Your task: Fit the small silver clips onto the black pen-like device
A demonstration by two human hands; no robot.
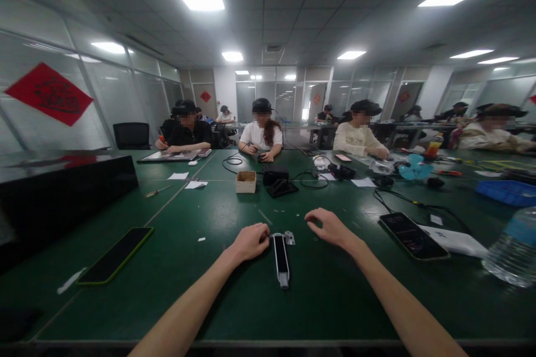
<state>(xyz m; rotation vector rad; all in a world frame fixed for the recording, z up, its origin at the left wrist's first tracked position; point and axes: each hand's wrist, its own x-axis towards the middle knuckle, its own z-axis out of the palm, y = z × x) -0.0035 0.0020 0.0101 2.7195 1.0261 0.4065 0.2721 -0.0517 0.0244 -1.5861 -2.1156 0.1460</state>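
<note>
A long, narrow piece with a black middle and a silver frame lies on the green table in front of me, its narrow end towards me. A small metal plate with holes sits at the right of its far end. My left hand rests by that far end on the left, with fingers curled and pressed together; what the fingertips hold, if anything, is hidden. To the right of the plate, my right hand is raised slightly, thumb and loosely bent fingers apart, holding nothing.
A phone with a green edge lies left. On the right are another phone, a white flat item and a water bottle. A small open box and black device stand ahead. Several people sit opposite.
</note>
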